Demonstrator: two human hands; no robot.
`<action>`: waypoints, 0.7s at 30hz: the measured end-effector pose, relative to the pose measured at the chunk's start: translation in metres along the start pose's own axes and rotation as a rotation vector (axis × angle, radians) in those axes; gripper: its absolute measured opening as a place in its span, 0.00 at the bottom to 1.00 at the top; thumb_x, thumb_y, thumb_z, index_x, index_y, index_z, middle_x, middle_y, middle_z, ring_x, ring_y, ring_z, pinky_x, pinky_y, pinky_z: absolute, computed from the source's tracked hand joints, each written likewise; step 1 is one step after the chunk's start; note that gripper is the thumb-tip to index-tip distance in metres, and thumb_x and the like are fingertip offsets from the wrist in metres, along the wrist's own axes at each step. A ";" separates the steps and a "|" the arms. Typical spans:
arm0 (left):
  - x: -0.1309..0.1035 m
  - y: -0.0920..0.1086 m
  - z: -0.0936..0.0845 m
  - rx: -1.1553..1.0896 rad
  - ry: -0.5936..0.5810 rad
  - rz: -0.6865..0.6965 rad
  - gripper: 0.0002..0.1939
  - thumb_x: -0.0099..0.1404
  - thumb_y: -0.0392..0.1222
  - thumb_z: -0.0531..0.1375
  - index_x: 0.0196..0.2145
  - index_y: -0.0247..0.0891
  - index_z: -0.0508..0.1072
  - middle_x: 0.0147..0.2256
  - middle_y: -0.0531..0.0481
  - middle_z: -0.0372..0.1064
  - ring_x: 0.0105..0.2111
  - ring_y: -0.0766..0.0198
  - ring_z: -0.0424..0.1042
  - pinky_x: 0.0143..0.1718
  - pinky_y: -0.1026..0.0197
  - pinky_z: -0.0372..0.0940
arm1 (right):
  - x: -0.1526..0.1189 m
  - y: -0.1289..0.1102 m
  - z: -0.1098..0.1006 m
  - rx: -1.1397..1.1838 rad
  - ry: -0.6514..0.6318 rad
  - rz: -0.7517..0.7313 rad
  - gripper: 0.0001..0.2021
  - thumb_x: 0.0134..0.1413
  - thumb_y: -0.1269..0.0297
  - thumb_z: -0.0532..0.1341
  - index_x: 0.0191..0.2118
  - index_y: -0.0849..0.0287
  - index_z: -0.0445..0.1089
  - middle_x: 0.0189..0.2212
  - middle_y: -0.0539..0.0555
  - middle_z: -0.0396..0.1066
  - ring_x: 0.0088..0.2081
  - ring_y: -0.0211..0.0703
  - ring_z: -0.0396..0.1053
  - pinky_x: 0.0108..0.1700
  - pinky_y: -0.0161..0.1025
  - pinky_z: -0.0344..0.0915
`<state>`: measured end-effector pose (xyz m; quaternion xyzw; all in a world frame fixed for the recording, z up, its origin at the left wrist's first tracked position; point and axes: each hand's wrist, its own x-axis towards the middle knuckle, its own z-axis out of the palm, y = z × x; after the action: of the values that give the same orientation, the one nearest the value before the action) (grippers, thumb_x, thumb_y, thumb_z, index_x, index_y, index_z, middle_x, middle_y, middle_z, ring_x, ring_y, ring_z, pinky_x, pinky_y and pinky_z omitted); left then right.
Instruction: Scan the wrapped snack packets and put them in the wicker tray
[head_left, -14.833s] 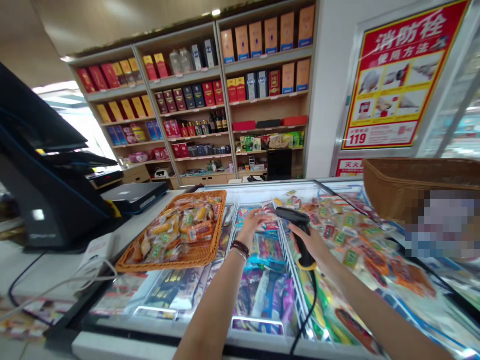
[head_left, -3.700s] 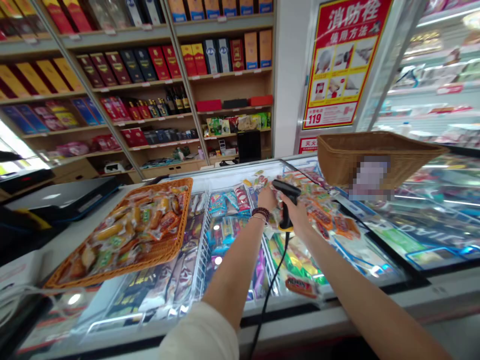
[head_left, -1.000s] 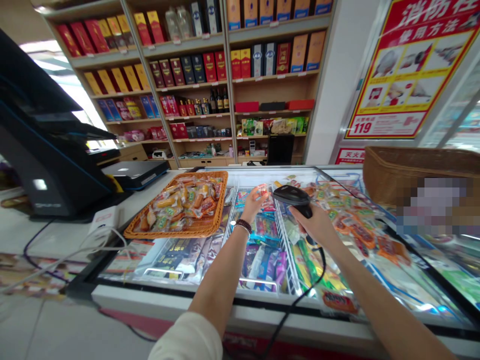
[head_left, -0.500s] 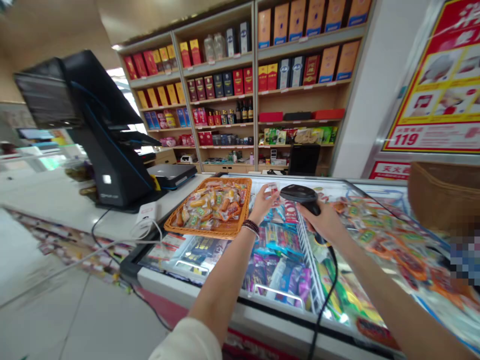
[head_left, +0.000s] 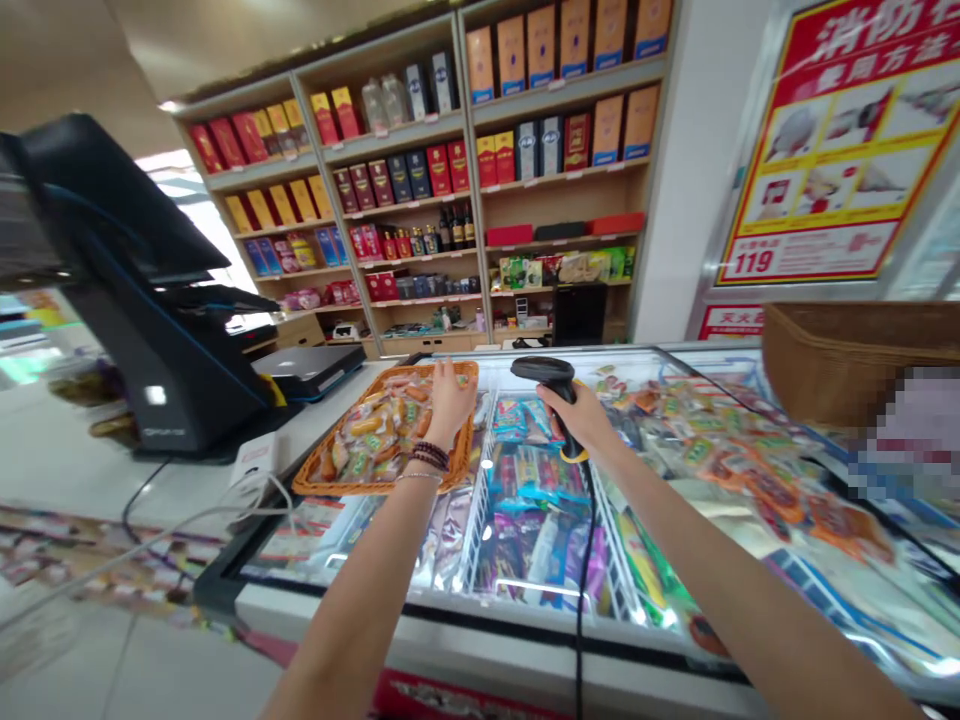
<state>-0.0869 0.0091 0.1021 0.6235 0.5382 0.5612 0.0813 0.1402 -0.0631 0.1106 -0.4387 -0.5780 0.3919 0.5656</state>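
My right hand [head_left: 574, 412] grips a black barcode scanner [head_left: 546, 373] by its handle, above the glass-topped freezer [head_left: 517, 606]. The scanner's head points left, and its black cord hangs down over the freezer front. My left hand [head_left: 452, 402] is over the right side of an orange woven basket [head_left: 390, 487]. Its fingers are curled, and what they hold is mostly hidden by the hand. Small clear-wrapped snacks [head_left: 367, 425] in yellow, brown and green fill the basket. A dark beaded bracelet [head_left: 430, 456] is on my left wrist.
A black checkout terminal [head_left: 142, 310] and a flat scale [head_left: 311, 370] stand at left, near a white power strip [head_left: 256, 456] with cables. More packaged snacks [head_left: 750, 450] lie on the freezer at right, by a brown container [head_left: 862, 350]. Shelves of boxes [head_left: 405, 180] stand behind.
My left hand, pinching a small clear packet earlier, has moved left from beside the scanner to over the basket. The scanner remains in my right hand. The view has turned to the right.
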 end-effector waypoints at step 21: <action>-0.101 0.118 0.259 0.169 -0.769 0.296 0.09 0.66 0.36 0.62 0.43 0.31 0.76 0.48 0.30 0.75 0.54 0.47 0.73 0.55 0.52 0.67 | -0.055 0.068 -0.140 0.080 0.656 0.201 0.18 0.46 0.45 0.67 0.25 0.51 0.63 0.16 0.49 0.65 0.16 0.40 0.62 0.16 0.38 0.59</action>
<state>0.2070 0.0141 0.0314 0.8627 0.4173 0.2473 0.1432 0.2826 -0.1001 0.0361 -0.5735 -0.3036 0.3061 0.6966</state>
